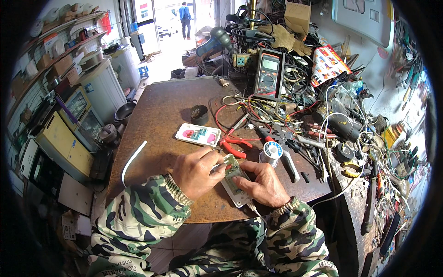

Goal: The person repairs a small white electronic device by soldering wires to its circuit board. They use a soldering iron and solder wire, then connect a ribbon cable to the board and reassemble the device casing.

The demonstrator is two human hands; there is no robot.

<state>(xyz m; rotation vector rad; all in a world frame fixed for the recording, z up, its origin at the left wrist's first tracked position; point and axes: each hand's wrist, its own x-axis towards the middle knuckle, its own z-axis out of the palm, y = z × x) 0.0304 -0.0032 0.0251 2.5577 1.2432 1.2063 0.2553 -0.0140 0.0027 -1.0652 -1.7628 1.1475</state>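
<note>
Near the front of the brown table, my right hand [265, 184] is closed round an opened power strip casing [240, 196], its thumb across the inside. The casing is pale, with metal and greenish parts inside, and a cord leaves its near end. My left hand [198, 171] is closed at the casing's upper left edge, thumb and fingers pinched together; what sits between them is hidden. Beyond the hands lies a white casing half [198, 134] with pink and teal parts in it. Red-handled pliers [236, 147] and a solder spool [272, 152] are just past my right hand.
A round dark tub [200, 114] stands farther back on the table. A multimeter [268, 74] leans upright before tangled wires and tools along the right side. A bent white strip [132, 162] lies at the left. A person [185, 21] stands beyond the doorway.
</note>
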